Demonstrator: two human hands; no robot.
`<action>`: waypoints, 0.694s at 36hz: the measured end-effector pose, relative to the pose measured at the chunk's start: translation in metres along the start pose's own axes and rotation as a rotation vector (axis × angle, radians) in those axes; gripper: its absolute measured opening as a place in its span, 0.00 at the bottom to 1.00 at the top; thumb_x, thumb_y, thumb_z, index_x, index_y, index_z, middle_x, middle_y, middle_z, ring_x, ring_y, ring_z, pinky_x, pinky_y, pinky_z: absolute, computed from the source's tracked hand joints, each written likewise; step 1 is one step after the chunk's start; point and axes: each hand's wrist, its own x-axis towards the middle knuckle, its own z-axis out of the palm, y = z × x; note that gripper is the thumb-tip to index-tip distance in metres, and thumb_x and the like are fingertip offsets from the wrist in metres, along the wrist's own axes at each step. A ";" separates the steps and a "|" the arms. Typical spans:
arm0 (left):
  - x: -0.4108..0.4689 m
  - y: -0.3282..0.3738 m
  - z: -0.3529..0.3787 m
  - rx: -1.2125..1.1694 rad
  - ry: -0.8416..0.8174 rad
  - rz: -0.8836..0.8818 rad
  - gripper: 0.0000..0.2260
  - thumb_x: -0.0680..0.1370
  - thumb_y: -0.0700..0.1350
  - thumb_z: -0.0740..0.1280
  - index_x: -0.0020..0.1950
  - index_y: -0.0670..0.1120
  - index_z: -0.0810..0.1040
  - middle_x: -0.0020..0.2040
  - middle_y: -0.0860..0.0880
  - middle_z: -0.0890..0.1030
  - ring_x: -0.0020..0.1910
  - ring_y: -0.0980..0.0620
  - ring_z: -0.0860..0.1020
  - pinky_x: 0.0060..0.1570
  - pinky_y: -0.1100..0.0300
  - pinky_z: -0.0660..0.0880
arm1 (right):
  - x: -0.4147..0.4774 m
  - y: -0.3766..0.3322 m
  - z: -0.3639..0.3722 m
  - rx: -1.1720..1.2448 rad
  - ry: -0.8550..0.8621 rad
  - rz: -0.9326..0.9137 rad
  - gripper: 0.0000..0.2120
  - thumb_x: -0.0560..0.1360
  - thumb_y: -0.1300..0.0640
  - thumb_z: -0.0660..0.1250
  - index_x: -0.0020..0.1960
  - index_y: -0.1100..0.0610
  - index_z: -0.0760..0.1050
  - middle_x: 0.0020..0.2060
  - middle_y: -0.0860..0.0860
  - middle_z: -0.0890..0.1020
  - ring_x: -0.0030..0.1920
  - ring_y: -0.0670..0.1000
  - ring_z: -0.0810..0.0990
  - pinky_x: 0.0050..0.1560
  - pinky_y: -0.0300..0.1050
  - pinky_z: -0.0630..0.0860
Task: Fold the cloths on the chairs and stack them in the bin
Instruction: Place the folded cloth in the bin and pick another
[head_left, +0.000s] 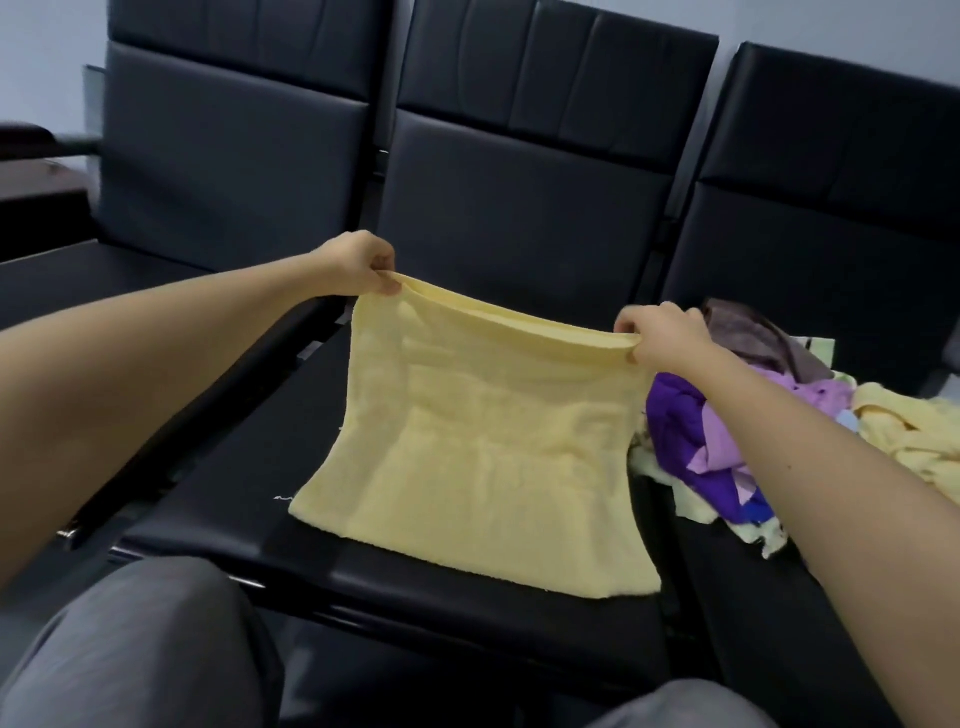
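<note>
A pale yellow cloth (483, 457) is stretched over the seat of the middle black chair (410, 582). Its near edge lies on the seat and its far edge is lifted. My left hand (358, 262) pinches the far left corner. My right hand (662, 338) pinches the far right corner. The lifted edge looks doubled over between the two hands. A heap of unfolded cloths (727, 431) in purple, lilac, brown and pale yellow lies on the right chair. No bin shows in this view.
Three black padded chairs stand side by side, with the left chair (218, 171) bare. Another yellow cloth (914, 436) lies at the right edge. My grey-trousered knees (140, 649) are at the bottom, close to the middle seat.
</note>
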 end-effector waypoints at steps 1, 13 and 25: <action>0.000 0.001 -0.002 0.001 -0.034 -0.010 0.05 0.77 0.46 0.68 0.46 0.45 0.77 0.41 0.50 0.76 0.41 0.50 0.74 0.40 0.56 0.70 | 0.000 0.001 -0.002 0.014 -0.047 0.008 0.10 0.73 0.65 0.63 0.47 0.50 0.73 0.44 0.50 0.76 0.50 0.53 0.70 0.52 0.48 0.62; 0.010 -0.001 -0.016 -0.139 -0.214 -0.190 0.04 0.77 0.44 0.69 0.45 0.44 0.77 0.36 0.45 0.76 0.32 0.52 0.71 0.30 0.62 0.63 | -0.006 0.009 -0.009 0.547 -0.322 0.095 0.10 0.75 0.62 0.62 0.47 0.63 0.81 0.33 0.52 0.72 0.34 0.51 0.70 0.32 0.40 0.69; 0.003 0.001 -0.007 -0.096 -0.288 -0.200 0.04 0.77 0.44 0.69 0.47 0.44 0.78 0.37 0.46 0.77 0.32 0.54 0.72 0.28 0.65 0.65 | -0.002 -0.003 0.006 0.364 -0.112 0.123 0.15 0.72 0.71 0.60 0.51 0.61 0.82 0.41 0.56 0.79 0.43 0.54 0.76 0.37 0.42 0.70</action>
